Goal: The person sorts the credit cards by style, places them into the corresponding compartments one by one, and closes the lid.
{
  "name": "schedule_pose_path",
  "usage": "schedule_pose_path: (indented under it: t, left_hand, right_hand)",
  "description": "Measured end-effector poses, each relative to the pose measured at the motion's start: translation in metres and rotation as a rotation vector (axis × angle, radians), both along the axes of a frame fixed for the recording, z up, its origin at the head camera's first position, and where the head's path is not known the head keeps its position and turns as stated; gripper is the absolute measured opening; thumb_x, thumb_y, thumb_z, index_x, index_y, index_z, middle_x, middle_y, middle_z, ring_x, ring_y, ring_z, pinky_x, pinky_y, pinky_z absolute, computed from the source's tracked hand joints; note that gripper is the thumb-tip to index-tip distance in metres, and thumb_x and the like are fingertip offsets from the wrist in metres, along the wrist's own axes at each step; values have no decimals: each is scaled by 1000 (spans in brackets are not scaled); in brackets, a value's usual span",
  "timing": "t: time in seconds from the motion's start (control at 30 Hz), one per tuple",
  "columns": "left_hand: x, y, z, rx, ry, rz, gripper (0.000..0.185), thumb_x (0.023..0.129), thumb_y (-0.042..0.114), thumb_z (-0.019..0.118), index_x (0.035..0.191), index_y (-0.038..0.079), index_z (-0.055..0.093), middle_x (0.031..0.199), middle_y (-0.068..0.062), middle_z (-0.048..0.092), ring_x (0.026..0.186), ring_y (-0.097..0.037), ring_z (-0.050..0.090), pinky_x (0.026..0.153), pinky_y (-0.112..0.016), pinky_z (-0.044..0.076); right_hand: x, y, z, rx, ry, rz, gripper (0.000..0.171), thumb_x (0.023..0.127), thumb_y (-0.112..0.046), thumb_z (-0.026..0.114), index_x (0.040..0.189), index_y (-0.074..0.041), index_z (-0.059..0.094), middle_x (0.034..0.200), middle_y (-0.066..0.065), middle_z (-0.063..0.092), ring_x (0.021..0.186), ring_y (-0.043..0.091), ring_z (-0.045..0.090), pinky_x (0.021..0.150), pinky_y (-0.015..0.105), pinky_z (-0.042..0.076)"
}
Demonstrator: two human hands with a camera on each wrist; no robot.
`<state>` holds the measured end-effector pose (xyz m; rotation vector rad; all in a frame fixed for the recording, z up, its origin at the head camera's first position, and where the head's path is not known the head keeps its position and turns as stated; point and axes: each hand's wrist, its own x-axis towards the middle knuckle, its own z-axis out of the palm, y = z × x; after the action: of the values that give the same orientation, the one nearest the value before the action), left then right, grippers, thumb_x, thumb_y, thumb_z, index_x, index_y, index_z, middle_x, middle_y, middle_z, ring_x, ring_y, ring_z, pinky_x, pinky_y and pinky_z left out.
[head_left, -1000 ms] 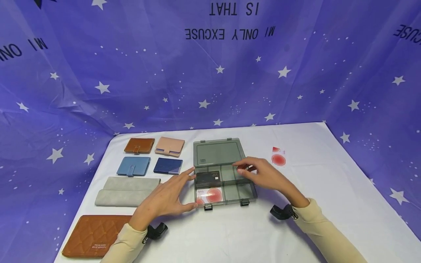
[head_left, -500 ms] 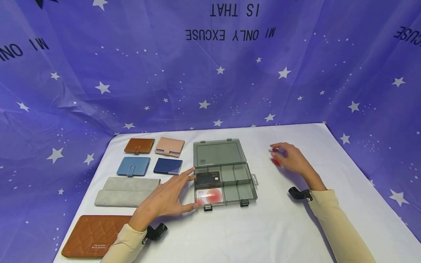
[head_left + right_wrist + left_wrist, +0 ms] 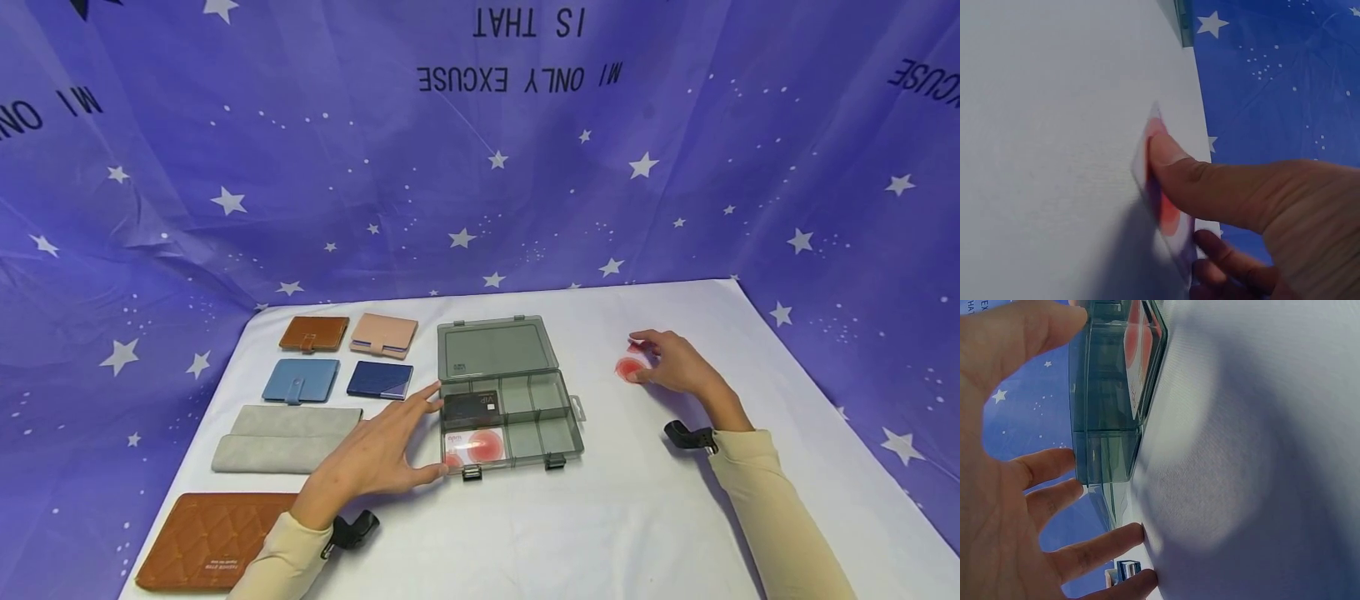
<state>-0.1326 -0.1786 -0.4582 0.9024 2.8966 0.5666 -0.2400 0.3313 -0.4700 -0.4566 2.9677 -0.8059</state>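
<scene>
My right hand (image 3: 678, 365) pinches a white card with red circles (image 3: 628, 369) to the right of the box. In the right wrist view the thumb lies across the face of this card (image 3: 1171, 219), and the other fingers are at its edge. A translucent grey-green compartment box (image 3: 543, 439) has its lid (image 3: 495, 348) folded back. Inside its left compartments are a black VIP card (image 3: 463, 408) and a similar red-and-white card (image 3: 483, 447). Spread along the box's left side, my left hand (image 3: 375, 446) touches it with extended fingers and thumb.
Left of the box lie a small brown wallet (image 3: 315, 332), a pink wallet (image 3: 384, 335), a blue wallet (image 3: 302, 380) and a navy card case (image 3: 379, 379). Nearer are a grey folded pouch (image 3: 285, 439) and a quilted brown wallet (image 3: 217, 537). A purple starry curtain (image 3: 480, 192) surrounds the white table.
My right hand has moved from over the box to the card on the right and taken hold of it. My left hand has stayed at the box's left side.
</scene>
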Motion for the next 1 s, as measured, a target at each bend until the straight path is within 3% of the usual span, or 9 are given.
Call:
schedule_pose_path:
  t: [0.17,0.37,0.53,0.67,0.77,0.9,1.0]
  left_hand:
    - [0,1,0,-1,3,1,94,88,64,78,162,15,48,177,2,31,147,-35,52,95,-63,58]
    - [1,-1,-2,0,0,-2,94,88,64,78,163,15,47,177,2,31,148,-35,51,95,-63,58]
    - [0,0,-1,-1,12,-6,93,88,63,78,162,15,48,177,2,30,147,-36,51,94,-64,58]
    - [-1,0,0,-6,15,-4,93,89,66,77,162,15,49,177,2,30,148,-35,51,94,-65,58]
    - [-1,0,0,-8,14,0,94,89,66,77,162,15,49,177,2,31,148,-35,51,95,-65,58]
    - [-1,0,-1,-5,8,4,94,89,66,77,163,16,47,176,1,32,148,-34,50,95,-64,58]
    - [-1,0,-1,-4,-2,5,95,89,66,77,163,16,47,177,2,31,149,-34,50,96,-65,57]
  right_hand:
    - [1,6,1,5,-46,-35,74,77,-23,97,135,10,64,112,26,71,98,37,62,88,50,51]
    - [5,6,1,6,-86,-86,70,78,-28,97,130,8,66,105,21,68,95,34,61,85,47,50]
    - [6,7,9,-13,11,-88,56,84,-24,94,126,3,70,107,23,69,98,38,63,84,49,51]
    - [9,5,20,-46,94,-133,28,91,-20,88,114,-8,78,94,9,75,86,26,65,72,38,49]
    - [11,-1,29,-80,173,-117,15,95,-17,84,109,-12,81,85,0,76,79,18,67,65,29,46]
    - [15,-18,39,-145,227,-84,14,98,-16,81,111,-11,80,87,1,80,81,21,73,66,24,50]
    - [19,-35,43,-186,217,-88,13,97,-15,83,109,-11,79,87,2,81,83,23,75,70,23,51]
